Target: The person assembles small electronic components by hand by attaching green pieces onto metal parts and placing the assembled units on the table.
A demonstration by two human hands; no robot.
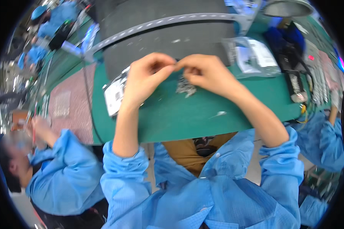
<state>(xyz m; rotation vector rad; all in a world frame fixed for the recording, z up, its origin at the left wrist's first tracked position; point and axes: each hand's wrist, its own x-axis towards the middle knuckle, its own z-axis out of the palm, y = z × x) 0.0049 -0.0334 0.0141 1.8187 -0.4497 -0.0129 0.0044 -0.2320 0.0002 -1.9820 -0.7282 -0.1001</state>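
My left hand [147,76] and my right hand [207,73] meet over the green bench mat, near the front edge of a dark grey board. Thumb and forefinger of each hand are pinched, and the fingertips touch or nearly touch. A tiny dark thing may be between them, too small and blurred to name. Under my right hand lies a small heap of silvery metal bits [185,87]. Beside my left wrist is a white and black packet [114,93], partly hidden by the forearm.
A perforated metal bar [172,19] crosses above the dark board [160,44]. Clear plastic bags [254,57] lie at the right, beside a black device [294,86] with cables. Pink bubble wrap [72,103] covers the left. Co-workers in blue sit on both sides.
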